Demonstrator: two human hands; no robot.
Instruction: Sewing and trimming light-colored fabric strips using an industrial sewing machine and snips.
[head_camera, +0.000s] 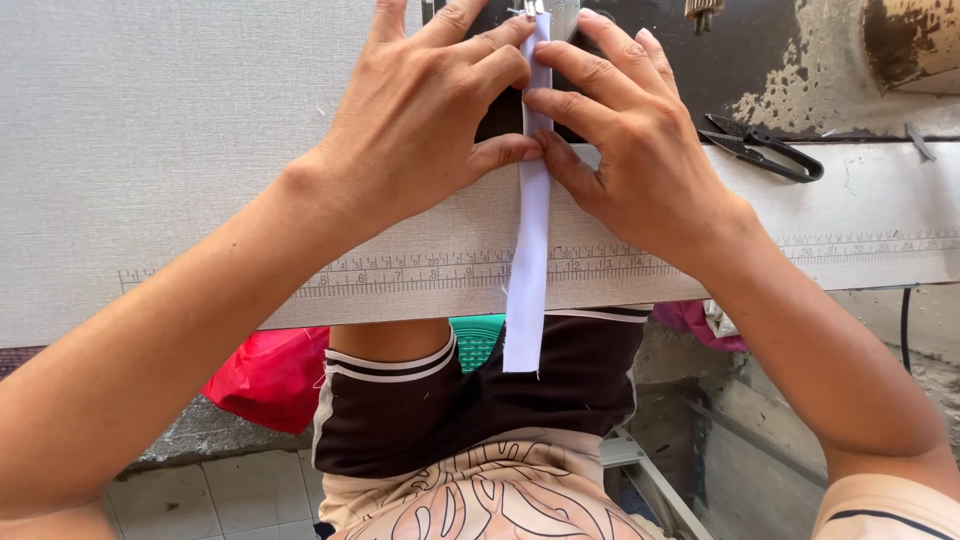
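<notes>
A narrow white fabric strip (528, 270) runs from the sewing machine's presser foot (530, 8) at the top edge, across the table, and hangs off the front edge over my lap. My left hand (430, 110) presses flat on the strip's left side, fingers spread, thumb touching the strip. On the strip's right side my right hand (630, 140) holds it down with fingertips and thumb. Both hands pinch the strip between them near the needle.
The pale table (150, 150) has a printed ruler scale (420, 272) along its front edge. Black thread snips (765, 150) lie to the right of my right hand. A red bag (270, 375) and a green stool (478, 338) sit below the table.
</notes>
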